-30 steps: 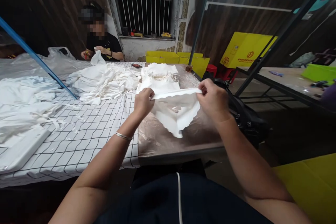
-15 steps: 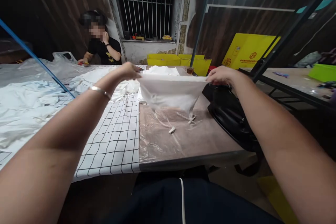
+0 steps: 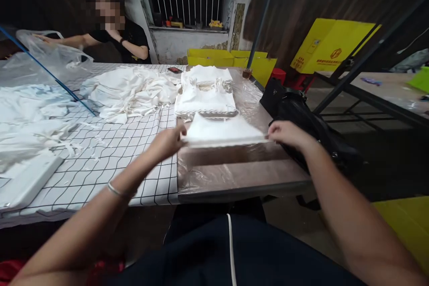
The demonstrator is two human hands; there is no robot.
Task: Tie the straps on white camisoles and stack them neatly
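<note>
left hand point(image 3: 170, 140) and right hand point(image 3: 287, 134) pinch opposite ends of the near edge of a white cloth point(image 3: 219, 130) over the table point(image 3: 234, 176), where a loose pinch could let a corner slip and fold under; the cloth spans between them, its far side near a stack point(image 3: 205, 98).

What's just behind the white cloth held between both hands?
A stack of white cloth pieces lies behind the held cloth; the held cloth hides part of the tabletop.
</note>
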